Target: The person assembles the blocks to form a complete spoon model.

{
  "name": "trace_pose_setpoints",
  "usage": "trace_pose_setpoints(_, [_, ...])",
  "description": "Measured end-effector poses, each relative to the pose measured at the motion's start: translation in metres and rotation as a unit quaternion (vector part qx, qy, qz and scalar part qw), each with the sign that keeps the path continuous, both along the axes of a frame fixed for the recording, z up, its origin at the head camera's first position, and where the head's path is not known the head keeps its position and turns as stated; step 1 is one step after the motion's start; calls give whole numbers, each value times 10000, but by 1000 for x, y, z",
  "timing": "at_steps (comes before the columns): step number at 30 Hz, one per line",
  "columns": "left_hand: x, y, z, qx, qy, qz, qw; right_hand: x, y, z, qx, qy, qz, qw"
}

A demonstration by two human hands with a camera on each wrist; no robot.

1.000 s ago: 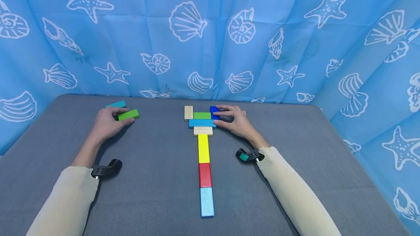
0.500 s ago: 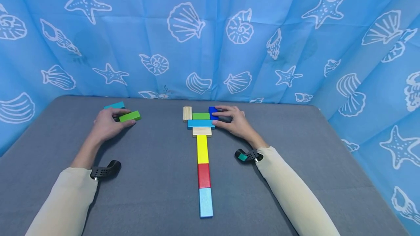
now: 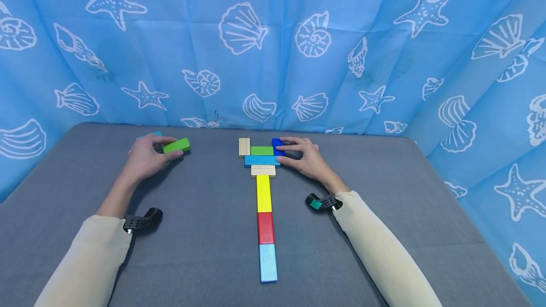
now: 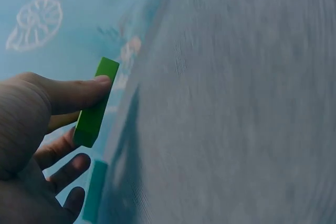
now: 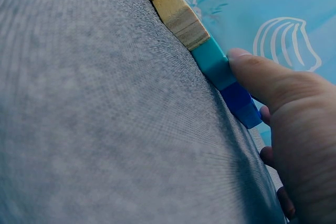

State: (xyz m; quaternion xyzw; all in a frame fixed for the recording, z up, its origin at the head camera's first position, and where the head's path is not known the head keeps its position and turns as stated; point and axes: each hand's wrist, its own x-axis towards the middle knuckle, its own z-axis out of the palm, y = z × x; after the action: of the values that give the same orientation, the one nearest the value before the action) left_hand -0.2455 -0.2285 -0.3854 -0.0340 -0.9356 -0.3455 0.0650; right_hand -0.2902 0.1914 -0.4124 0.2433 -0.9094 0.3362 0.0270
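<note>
My left hand (image 3: 150, 158) pinches a green block (image 4: 97, 103) between thumb and fingers. In the left wrist view the block is above the table, its shadow apart from it. Behind that hand lies a teal block (image 4: 95, 191), mostly hidden in the head view. At the row of blocks, my right hand (image 3: 309, 158) rests with fairly straight fingers. Its fingertips touch a dark blue block (image 3: 278, 145), and its thumb touches the right end of a blue block (image 5: 212, 62). Left of the dark blue block lie another green block (image 3: 261, 150) and an upright plain wooden block (image 3: 244, 147).
Below the blue block runs a line: a plain wooden block (image 3: 263, 171), a yellow block (image 3: 264, 194), a red block (image 3: 266, 228) and a light blue block (image 3: 268, 263). A grey cloth covers the table (image 3: 204, 240). A blue shell-print curtain (image 3: 273, 60) hangs behind it.
My left hand has moved right and slightly up in the head view with the green block, covering more of the teal block. My right hand and the row of blocks have stayed in place.
</note>
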Motion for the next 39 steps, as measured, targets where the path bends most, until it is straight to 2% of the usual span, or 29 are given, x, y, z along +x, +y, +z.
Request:
trace_pose_setpoints(9, [4, 26, 21, 252, 254, -257, 9990, -1, 0, 0, -32, 50, 17, 10000])
trace_pose_setpoints(16, [2, 48, 27, 302, 200, -479, 9982, -2, 1, 0, -2, 39, -6, 10000])
trace_pose_setpoints(28, [-18, 93, 24, 234, 91, -682, 9974, -2, 2, -1, -21, 47, -18, 10000])
trace_pose_setpoints(39, [-33, 137, 31, 305, -8, -901, 9955, 0, 1, 0, -28, 26, 4, 10000])
